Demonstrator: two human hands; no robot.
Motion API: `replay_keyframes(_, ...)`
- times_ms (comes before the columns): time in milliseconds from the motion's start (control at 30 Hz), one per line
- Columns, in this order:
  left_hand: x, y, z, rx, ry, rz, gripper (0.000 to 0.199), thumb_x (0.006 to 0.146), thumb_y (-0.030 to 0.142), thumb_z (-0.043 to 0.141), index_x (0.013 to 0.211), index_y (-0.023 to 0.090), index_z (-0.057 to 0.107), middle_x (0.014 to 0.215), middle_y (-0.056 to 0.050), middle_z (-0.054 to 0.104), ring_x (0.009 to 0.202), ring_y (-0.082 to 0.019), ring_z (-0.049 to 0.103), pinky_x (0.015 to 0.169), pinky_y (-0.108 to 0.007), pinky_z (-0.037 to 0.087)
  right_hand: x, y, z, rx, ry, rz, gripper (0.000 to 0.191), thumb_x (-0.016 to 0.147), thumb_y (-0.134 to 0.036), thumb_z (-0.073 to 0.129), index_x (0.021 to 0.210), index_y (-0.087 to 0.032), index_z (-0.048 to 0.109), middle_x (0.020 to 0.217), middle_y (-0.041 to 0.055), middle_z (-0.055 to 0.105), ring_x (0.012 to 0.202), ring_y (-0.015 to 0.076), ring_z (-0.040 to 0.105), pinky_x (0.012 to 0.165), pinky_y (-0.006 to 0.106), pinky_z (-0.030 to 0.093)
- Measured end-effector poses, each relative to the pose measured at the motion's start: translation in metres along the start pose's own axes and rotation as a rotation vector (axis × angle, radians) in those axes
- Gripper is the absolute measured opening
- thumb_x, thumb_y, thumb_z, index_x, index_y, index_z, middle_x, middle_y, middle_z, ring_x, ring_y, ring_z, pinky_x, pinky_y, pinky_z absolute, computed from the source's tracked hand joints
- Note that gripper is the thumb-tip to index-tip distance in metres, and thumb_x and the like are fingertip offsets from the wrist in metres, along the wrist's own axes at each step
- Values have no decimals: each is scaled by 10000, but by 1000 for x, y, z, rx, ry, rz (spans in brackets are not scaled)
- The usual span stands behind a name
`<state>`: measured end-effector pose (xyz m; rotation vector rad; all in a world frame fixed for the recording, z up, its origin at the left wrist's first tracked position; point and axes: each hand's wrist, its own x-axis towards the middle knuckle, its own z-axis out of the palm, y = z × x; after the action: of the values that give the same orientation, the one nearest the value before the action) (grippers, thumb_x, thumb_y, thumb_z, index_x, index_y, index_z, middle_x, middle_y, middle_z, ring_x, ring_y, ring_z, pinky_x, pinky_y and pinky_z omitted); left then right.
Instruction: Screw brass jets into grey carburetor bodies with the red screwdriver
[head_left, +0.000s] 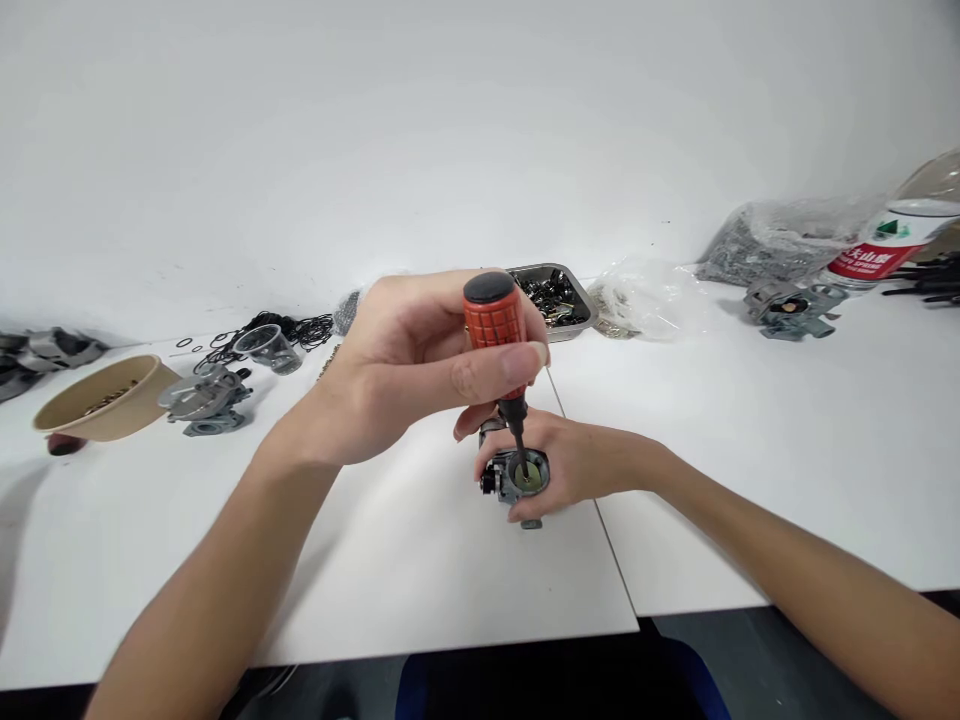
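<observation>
My left hand (420, 370) is closed around the red handle of a screwdriver (495, 320) with a black cap. The screwdriver points down, its tip at the middle of a round brass-coloured plate (534, 478) in the bore of a grey metal carburetor (510, 490). On the white table, my right hand (566, 460) grips that carburetor from the right side, fingers around its far side and thumb at its near edge. Part of the carburetor is hidden behind the fingers. Whether the tip sits in a screw slot is too small to tell.
A tan bowl (142, 410) of small brass parts, another carburetor (206, 395), a clear plastic cup (274, 350) and black rings (311, 328) lie left. Behind stands a metal tray (581, 300) of dark parts. Plastic bags (652, 300), a third carburetor (791, 308) and a bottle (885, 245) are right.
</observation>
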<state>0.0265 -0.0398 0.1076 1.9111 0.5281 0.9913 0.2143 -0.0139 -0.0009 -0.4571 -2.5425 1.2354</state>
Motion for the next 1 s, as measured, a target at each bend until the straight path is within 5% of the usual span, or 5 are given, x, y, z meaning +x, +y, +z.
replay_keyframes(200, 1, -3, 2, 52, -29, -7, 70, 862, 263, 641, 837, 216, 687, 890, -54, 688, 562, -125, 596, 395, -266, 495, 0, 0, -2, 11, -13, 12, 385, 765, -285, 783, 1122, -257, 640, 1304, 46, 414, 1202, 217, 455, 1004, 320, 447)
replay_keyframes(400, 3, -2, 5, 129, -52, 67, 33, 847, 253, 664, 856, 232, 689, 882, -47, 686, 706, -170, 646, 468, -277, 539, -1, -4, -4, -5, -31, 44, 381, 770, -289, 778, 1124, -258, 641, 1257, 48, 453, 1196, 227, 464, 989, 321, 447)
replay_keyframes(633, -3, 7, 10, 253, 16, 165, 498, 800, 100, 681, 1256, 274, 585, 1164, -77, 653, 802, -203, 670, 521, -302, 577, -1, -7, -4, -18, -25, 66, 353, 768, -265, 767, 1098, -250, 643, 1293, 48, 439, 1095, 219, 533, 957, 332, 466)
replay_keyframes(800, -3, 13, 14, 365, -2, 210, 348, 832, 177, 670, 1162, 286, 661, 995, -29, 685, 814, -193, 671, 544, -268, 571, -1, -6, -3, -18, 6, 41, 337, 755, -281, 776, 1069, -256, 657, 1293, 46, 447, 1114, 238, 525, 942, 335, 473)
replay_keyframes(1000, -2, 7, 13, 343, 189, 280, 318, 822, 184, 695, 1136, 236, 697, 837, -17, 658, 701, -142, 662, 519, -233, 571, -1, -5, -3, -31, -18, 38, 366, 765, -275, 769, 1105, -256, 638, 1273, 47, 424, 1160, 224, 478, 980, 352, 453)
